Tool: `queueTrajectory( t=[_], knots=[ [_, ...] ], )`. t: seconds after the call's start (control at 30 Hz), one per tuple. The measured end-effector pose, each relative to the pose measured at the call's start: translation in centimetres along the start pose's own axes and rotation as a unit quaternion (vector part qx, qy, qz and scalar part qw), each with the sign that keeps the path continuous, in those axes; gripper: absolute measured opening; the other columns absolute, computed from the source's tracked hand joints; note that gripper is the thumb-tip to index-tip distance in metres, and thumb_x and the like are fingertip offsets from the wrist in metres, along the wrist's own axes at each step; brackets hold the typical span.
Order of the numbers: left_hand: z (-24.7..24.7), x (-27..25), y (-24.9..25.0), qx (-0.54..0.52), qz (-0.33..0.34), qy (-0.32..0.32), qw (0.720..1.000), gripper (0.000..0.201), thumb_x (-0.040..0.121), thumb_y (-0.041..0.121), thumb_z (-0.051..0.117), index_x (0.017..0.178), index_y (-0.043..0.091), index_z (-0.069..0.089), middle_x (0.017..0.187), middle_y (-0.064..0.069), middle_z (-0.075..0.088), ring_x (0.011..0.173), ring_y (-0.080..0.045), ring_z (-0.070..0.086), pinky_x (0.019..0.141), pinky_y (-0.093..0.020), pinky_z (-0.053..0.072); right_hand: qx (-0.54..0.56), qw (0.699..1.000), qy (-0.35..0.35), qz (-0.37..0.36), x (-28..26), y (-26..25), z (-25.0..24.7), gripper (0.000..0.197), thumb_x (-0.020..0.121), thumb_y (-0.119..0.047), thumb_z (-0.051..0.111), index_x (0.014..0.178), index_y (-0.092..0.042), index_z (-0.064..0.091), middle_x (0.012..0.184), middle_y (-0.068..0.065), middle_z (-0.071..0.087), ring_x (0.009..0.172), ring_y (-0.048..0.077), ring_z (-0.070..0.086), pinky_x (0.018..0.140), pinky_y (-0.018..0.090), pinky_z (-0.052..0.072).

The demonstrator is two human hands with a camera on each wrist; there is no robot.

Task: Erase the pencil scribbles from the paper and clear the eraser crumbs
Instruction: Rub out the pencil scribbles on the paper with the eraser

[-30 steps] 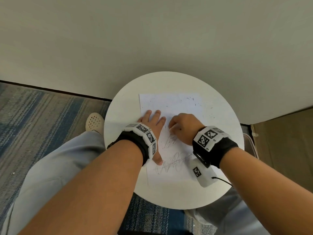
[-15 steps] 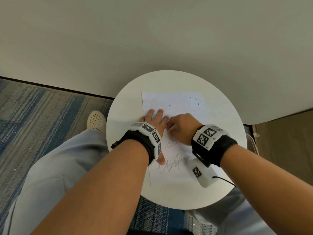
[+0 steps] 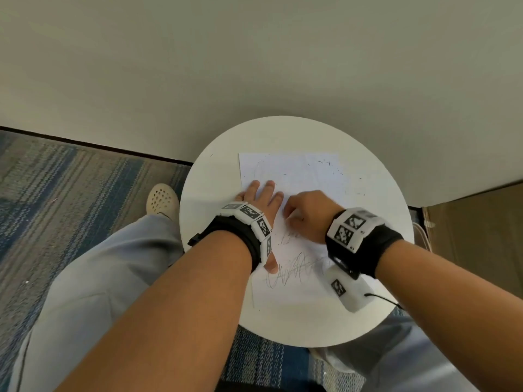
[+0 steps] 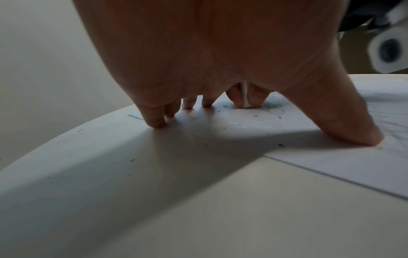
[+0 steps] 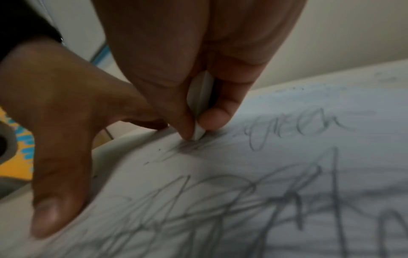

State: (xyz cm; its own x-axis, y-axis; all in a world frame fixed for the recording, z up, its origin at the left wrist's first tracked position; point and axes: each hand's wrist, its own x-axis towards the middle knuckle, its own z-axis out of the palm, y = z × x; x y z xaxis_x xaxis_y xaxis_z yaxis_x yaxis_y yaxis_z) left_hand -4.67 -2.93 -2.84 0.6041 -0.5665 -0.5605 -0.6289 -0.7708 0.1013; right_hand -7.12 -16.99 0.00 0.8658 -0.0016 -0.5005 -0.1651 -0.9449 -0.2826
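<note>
Pinching a white eraser (image 5: 198, 111) against the paper (image 3: 294, 171) on the round table (image 3: 215, 193), the right hand (image 3: 308, 213) rubs mid-sheet while the flat left hand (image 3: 260, 199) pins it; the upper part looks cleaned, crumbs (image 3: 331, 168) lie scattered, and the nearer scribbles (image 3: 294, 271) remain.

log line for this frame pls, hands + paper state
left hand: flat, pressing paper | right hand: pinching eraser, tip on scribbles | near scribbles remain | crumbs on far paper
</note>
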Motion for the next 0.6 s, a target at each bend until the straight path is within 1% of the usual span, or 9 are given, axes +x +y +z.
queueTrajectory(
  t=[0.03, 0.13, 0.17, 0.23, 0.27, 0.4, 0.5, 0.53, 0.6],
  knots=[
    [0.0, 0.1, 0.0, 0.001, 0.0, 0.002, 1.0, 0.144, 0.055, 0.067, 0.08, 0.151, 0.016, -0.015, 0.158, -0.006, -0.021, 0.145, -0.034, -0.018, 0.119, -0.048, 0.003, -0.008, 1.0, -0.001, -0.02, -0.3, -0.3, 0.3, 0.022, 0.088, -0.014, 0.05, 0.104, -0.015, 0.065, 0.104, 0.004, 0.065, 0.096, 0.019, 0.058, 0.075, 0.022, 0.041],
    [0.2, 0.2, 0.0, 0.007, -0.001, 0.011, 1.0, 0.145, 0.053, 0.068, 0.08, 0.151, 0.016, -0.014, 0.158, -0.007, -0.021, 0.145, -0.034, -0.017, 0.119, -0.047, 0.003, 0.022, 0.998, 0.044, 0.027, 0.1, 0.5, -0.3, 0.021, 0.087, -0.016, 0.052, 0.103, -0.017, 0.066, 0.105, 0.003, 0.065, 0.096, 0.018, 0.057, 0.076, 0.022, 0.041],
    [0.2, 0.2, 0.0, 0.004, -0.001, 0.01, 1.0, 0.145, 0.054, 0.068, 0.08, 0.151, 0.016, -0.013, 0.158, -0.007, -0.02, 0.145, -0.034, -0.017, 0.119, -0.047, 0.004, 0.014, 0.999, 0.046, 0.023, 0.1, 0.2, -0.3, 0.02, 0.087, -0.015, 0.051, 0.101, -0.016, 0.066, 0.104, 0.004, 0.065, 0.095, 0.019, 0.058, 0.075, 0.022, 0.041],
    [0.2, 0.2, -0.1, -0.006, 0.0, 0.007, 1.0, 0.143, 0.054, 0.066, 0.081, 0.151, 0.017, -0.011, 0.158, -0.006, -0.019, 0.145, -0.034, -0.015, 0.118, -0.046, 0.005, 0.0, 1.0, -0.005, -0.017, -0.4, -0.6, 0.5, 0.018, 0.087, -0.013, 0.05, 0.097, -0.014, 0.065, 0.1, 0.005, 0.065, 0.088, 0.019, 0.057, 0.072, 0.024, 0.041],
    [0.2, 0.2, -0.1, -0.008, 0.001, 0.009, 1.0, 0.143, 0.054, 0.066, 0.081, 0.151, 0.018, -0.011, 0.158, -0.006, -0.018, 0.145, -0.034, -0.014, 0.118, -0.046, 0.006, -0.012, 0.999, -0.012, -0.044, -0.6, -0.8, 0.9, 0.017, 0.086, -0.013, 0.051, 0.096, -0.013, 0.065, 0.098, 0.005, 0.066, 0.085, 0.018, 0.056, 0.07, 0.023, 0.04],
    [0.4, 0.4, -0.1, 0.007, -0.001, 0.01, 1.0, 0.146, 0.052, 0.07, 0.079, 0.151, 0.017, -0.014, 0.158, -0.006, -0.021, 0.145, -0.033, -0.018, 0.118, -0.047, 0.002, 0.005, 0.999, 0.035, 0.007, -0.1, 0.0, -0.1, 0.021, 0.086, -0.014, 0.051, 0.1, -0.016, 0.066, 0.101, 0.002, 0.063, 0.093, 0.018, 0.057, 0.074, 0.023, 0.041],
    [0.3, 0.3, -0.1, -0.004, 0.001, 0.004, 1.0, 0.145, 0.053, 0.069, 0.08, 0.151, 0.018, -0.015, 0.158, -0.006, -0.021, 0.145, -0.033, -0.017, 0.119, -0.047, 0.004, -0.025, 0.998, -0.03, -0.052, -0.9, -0.8, 1.1, 0.017, 0.086, -0.014, 0.052, 0.098, -0.016, 0.065, 0.097, 0.001, 0.063, 0.087, 0.018, 0.056, 0.073, 0.023, 0.041],
    [0.3, 0.4, -0.1, -0.005, 0.001, 0.005, 1.0, 0.145, 0.053, 0.069, 0.08, 0.151, 0.018, -0.015, 0.158, -0.005, -0.021, 0.145, -0.033, -0.017, 0.119, -0.047, 0.004, -0.032, 0.997, -0.031, -0.066, -1.1, -1.0, 1.4, 0.017, 0.086, -0.014, 0.052, 0.097, -0.016, 0.065, 0.097, 0.001, 0.064, 0.084, 0.016, 0.054, 0.072, 0.023, 0.04],
    [0.4, 0.5, 0.0, -0.003, -0.001, 0.007, 1.0, 0.146, 0.053, 0.069, 0.079, 0.151, 0.018, -0.015, 0.158, -0.005, -0.022, 0.145, -0.033, -0.017, 0.119, -0.047, 0.004, -0.005, 0.999, 0.002, -0.032, -0.9, -0.3, 0.9, 0.018, 0.087, -0.015, 0.052, 0.097, -0.016, 0.066, 0.1, 0.002, 0.066, 0.084, 0.015, 0.053, 0.073, 0.022, 0.039]
  ],
)
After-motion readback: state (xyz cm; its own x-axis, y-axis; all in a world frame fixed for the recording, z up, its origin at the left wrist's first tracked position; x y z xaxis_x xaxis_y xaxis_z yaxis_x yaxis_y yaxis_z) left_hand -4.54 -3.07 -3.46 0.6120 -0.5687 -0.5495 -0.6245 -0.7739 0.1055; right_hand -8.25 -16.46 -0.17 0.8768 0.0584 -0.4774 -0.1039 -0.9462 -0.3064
